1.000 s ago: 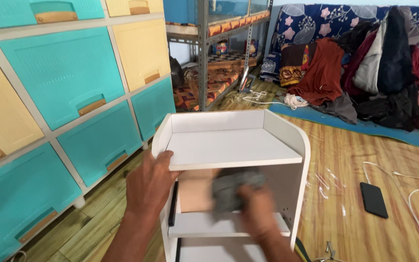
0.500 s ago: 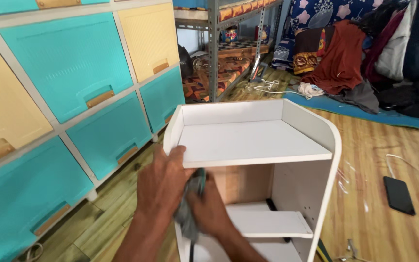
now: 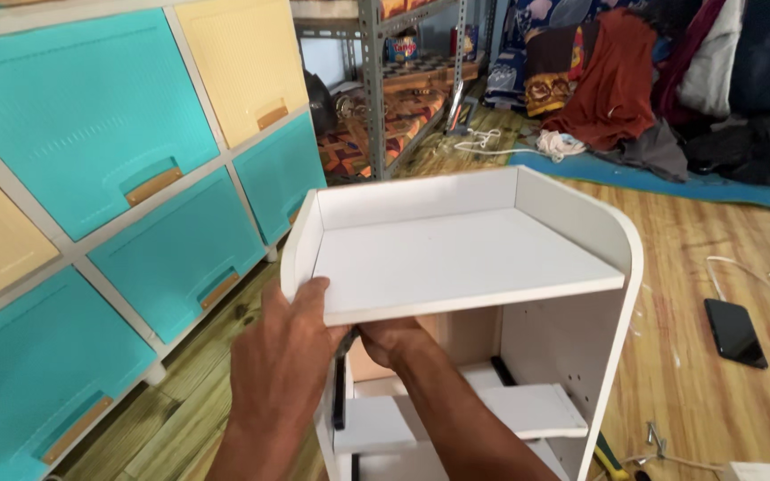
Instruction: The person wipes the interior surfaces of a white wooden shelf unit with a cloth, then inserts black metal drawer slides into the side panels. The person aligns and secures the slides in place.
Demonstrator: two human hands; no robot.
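Note:
A small white shelf unit (image 3: pixel 456 254) stands on the wooden floor in front of me, with a rimmed top board and a lower shelf (image 3: pixel 528 410). My left hand (image 3: pixel 282 356) grips the unit's front left corner, thumb on the top board's edge. My right hand (image 3: pixel 394 338) reaches under the top board at its left end, fingers curled and mostly hidden. Only a dark sliver of the grey cloth (image 3: pixel 347 338) shows between the two hands. A black rail (image 3: pixel 339 396) runs along the inner left wall.
A tall cabinet of teal and yellow drawers (image 3: pixel 91 116) stands close on the left. A black phone (image 3: pixel 735 331) and a white cable (image 3: pixel 741 267) lie on the floor to the right. A metal rack (image 3: pixel 372 80) and piled clothes (image 3: pixel 670 80) are behind.
My right hand moved with the cloth from the middle of the opening to the left end, tucked under the top board. My left hand stays on the left corner. The view shifted closer.

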